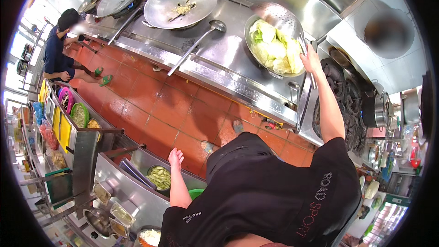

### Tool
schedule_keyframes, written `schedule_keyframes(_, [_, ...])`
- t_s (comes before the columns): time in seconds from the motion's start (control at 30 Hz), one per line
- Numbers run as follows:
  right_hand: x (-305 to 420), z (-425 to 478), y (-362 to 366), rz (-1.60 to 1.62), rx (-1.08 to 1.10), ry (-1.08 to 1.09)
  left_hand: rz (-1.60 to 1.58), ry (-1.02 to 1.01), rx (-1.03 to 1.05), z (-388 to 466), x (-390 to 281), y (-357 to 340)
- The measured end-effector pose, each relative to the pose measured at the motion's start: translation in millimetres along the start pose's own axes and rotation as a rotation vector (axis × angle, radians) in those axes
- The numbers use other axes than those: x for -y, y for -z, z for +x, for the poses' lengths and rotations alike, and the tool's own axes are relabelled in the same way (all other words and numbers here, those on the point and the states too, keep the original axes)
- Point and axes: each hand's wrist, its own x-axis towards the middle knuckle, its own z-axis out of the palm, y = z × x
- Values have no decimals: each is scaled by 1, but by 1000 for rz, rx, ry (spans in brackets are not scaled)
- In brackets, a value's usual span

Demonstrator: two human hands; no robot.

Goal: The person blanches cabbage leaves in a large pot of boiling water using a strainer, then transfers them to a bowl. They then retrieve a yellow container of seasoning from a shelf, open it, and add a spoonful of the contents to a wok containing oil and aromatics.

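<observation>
My right hand (pixel 310 59) is closed around the handle of a large perforated metal skimmer (pixel 279 19). Its bowl rests against the far rim of a wok (pixel 247 37) filled with pale green leafy vegetable (pixel 274 49), perhaps cabbage or lettuce. Low at my other side, my left hand (pixel 176 159) hangs with loosely bent fingers and nothing in it. Nearest to it are a pot of sliced green vegetable (pixel 159 177) and a dark tray (pixel 137 175). A long-handled ladle (pixel 195 48) lies across the steel stove counter (pixel 233 46), left of the wok.
Another wok (pixel 156 5) holds chopped bits. A co-worker (pixel 58 48) sits at the far left. Blackened burners (pixel 334 99) and a stockpot (pixel 377 109) stand right. A smaller ladle (pixel 294 91) hangs by the counter edge. The tiled floor (pixel 164 106) looks wet; prep counters (pixel 116 181) line the other side.
</observation>
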Motion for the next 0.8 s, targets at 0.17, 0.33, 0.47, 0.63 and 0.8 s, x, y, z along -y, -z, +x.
schedule_keyframes(0.17, [-64, -5, -47, -347, 89, 61, 55, 159, -45, -3, 55, 21])
schedule_keyframes(0.33, [-76, -73, -52, -236, 62, 77, -31, 281, -41, -35, 122, 6])
schedule_keyframes(0.47, [-71, -81, -7, 26, 122, -158, 536, 82, -23, -13, 198, 6])
schedule_keyframes(0.63, [-43, -76, 53, 563, 127, -297, 294, 260, 183, 22, 216, -4])
schedule_keyframes(0.8, [-113, -67, 68, 909, 329, -589, 129, 252, 11, -26, 93, -57])
